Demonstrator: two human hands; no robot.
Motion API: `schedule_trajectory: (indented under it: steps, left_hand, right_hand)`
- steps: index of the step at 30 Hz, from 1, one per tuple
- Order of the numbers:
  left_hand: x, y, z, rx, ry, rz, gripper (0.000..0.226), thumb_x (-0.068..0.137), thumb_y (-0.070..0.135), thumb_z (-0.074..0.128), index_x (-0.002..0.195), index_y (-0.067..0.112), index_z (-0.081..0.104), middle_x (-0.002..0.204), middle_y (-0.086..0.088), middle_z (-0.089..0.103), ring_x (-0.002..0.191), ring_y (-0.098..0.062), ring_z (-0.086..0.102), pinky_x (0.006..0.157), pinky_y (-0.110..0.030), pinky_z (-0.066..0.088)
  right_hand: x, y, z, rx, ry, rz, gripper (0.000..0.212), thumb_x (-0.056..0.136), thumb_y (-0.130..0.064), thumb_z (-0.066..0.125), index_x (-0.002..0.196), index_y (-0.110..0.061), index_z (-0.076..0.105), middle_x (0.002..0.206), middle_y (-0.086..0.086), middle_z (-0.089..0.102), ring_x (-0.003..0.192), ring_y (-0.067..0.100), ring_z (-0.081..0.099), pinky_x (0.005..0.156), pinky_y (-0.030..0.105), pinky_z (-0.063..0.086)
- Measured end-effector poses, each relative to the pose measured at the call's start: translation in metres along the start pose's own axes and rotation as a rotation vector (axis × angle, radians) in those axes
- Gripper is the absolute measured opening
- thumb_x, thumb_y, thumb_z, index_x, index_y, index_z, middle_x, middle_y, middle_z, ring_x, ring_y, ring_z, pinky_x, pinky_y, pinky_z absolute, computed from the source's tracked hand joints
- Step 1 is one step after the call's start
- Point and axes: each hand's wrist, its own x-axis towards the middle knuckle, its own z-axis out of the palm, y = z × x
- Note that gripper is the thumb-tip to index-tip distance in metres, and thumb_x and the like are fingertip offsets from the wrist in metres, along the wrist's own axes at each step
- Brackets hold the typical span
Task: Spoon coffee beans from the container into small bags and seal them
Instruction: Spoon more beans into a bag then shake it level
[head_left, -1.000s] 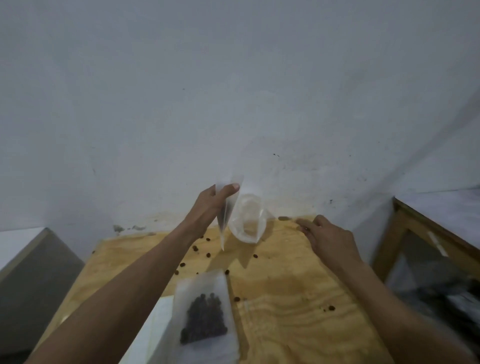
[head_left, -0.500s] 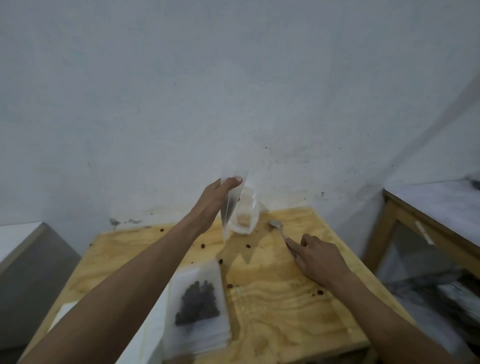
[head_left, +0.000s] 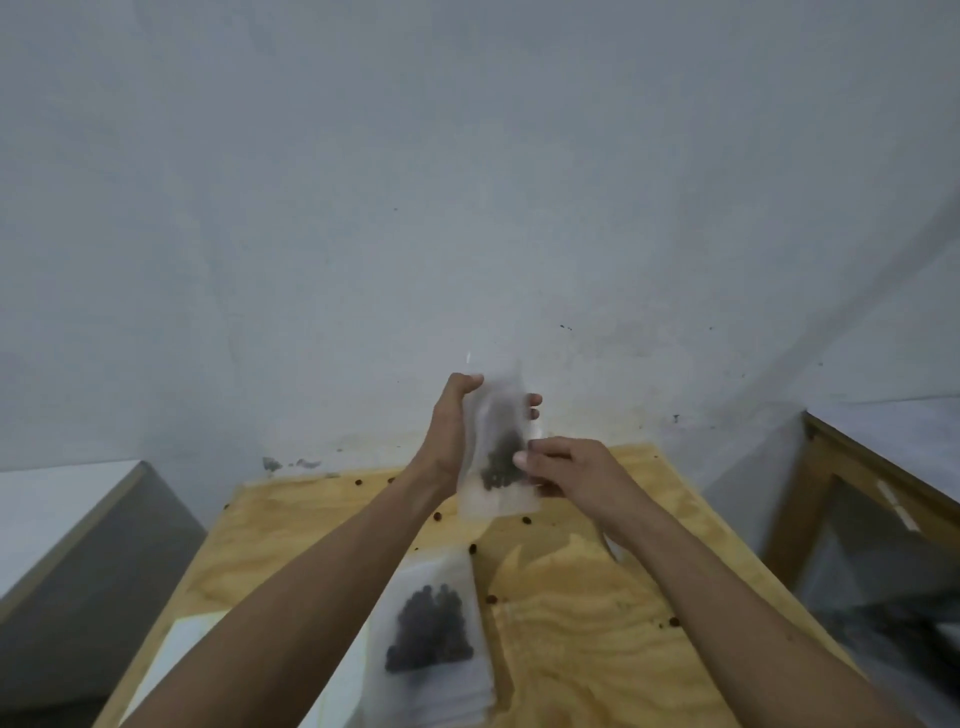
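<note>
My left hand (head_left: 449, 441) holds a small translucent bag (head_left: 493, 457) upright above the far end of the plywood table (head_left: 597, 597), thumb on its left edge, fingertips showing past its right edge. A dark clump of coffee beans sits low inside it. My right hand (head_left: 566, 467) pinches the bag's right side near the beans. Another bag with beans (head_left: 431, 634) lies flat on a stack of bags near the front. No spoon or bean container shows.
Loose beans (head_left: 472, 548) lie scattered over the table. A white sheet (head_left: 176, 649) lies at its front left. A grey cabinet (head_left: 78, 545) stands to the left, a wooden-framed table (head_left: 857, 478) to the right, a white wall right behind.
My right hand rose from the spoon on the table to the bag's right side. The bag turned flat toward me and now shows beans inside. The spoon is out of sight.
</note>
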Motion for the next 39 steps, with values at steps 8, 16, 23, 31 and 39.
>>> schedule_trajectory:
  steps: [8, 16, 23, 31, 39]
  left_hand:
    - [0.005, -0.007, -0.05, 0.203, 0.491, 0.279, 0.021, 0.095, 0.029, 0.073, 0.088, 0.009, 0.078, 0.093, -0.006, 0.078, 0.089, -0.023, 0.071, 0.08, -0.037, 0.057]
    - [-0.002, -0.001, -0.048, 0.257, 0.418, 0.278, 0.013, 0.093, 0.017, 0.074, 0.089, 0.006, 0.079, 0.085, -0.01, 0.079, 0.075, -0.022, 0.071, 0.085, -0.045, 0.06]
    - [-0.011, -0.003, -0.044, 0.411, 0.395, 0.281, 0.011, 0.09, 0.017, 0.076, 0.084, 0.01, 0.082, 0.079, -0.011, 0.078, 0.068, -0.019, 0.072, 0.077, -0.038, 0.061]
    - [-0.019, -0.002, -0.048, 0.464, 0.407, 0.258, 0.013, 0.088, 0.009, 0.074, 0.079, 0.001, 0.079, 0.069, -0.011, 0.073, 0.06, -0.019, 0.065, 0.063, -0.026, 0.056]
    - [-0.021, -0.002, -0.058, 0.464, 0.465, 0.252, 0.011, 0.086, 0.006, 0.075, 0.079, -0.001, 0.079, 0.064, -0.013, 0.071, 0.056, -0.019, 0.063, 0.059, -0.026, 0.054]
  right_hand:
    - [0.018, -0.004, 0.0, 0.106, 0.111, -0.063, 0.016, 0.086, -0.019, 0.08, 0.097, -0.009, 0.075, 0.086, -0.004, 0.079, 0.082, 0.008, 0.073, 0.069, 0.016, 0.053]
    - [0.033, -0.028, 0.006, 0.059, 0.124, -0.068, 0.036, 0.082, -0.035, 0.083, 0.111, -0.02, 0.07, 0.106, 0.0, 0.075, 0.09, 0.015, 0.075, 0.086, 0.036, 0.059]
    - [0.042, -0.046, 0.006, -0.067, 0.085, -0.104, 0.021, 0.079, -0.03, 0.086, 0.096, -0.02, 0.08, 0.089, -0.007, 0.078, 0.08, 0.002, 0.071, 0.064, 0.011, 0.051]
    - [0.047, -0.041, 0.024, -0.189, 0.04, -0.09, 0.013, 0.082, -0.029, 0.082, 0.083, -0.016, 0.082, 0.084, -0.003, 0.079, 0.076, 0.012, 0.07, 0.071, 0.028, 0.053]
    - [0.052, -0.036, 0.039, -0.255, 0.034, -0.083, 0.036, 0.084, -0.032, 0.076, 0.061, -0.014, 0.055, 0.055, -0.008, 0.045, 0.06, 0.015, 0.038, 0.056, 0.028, 0.029]
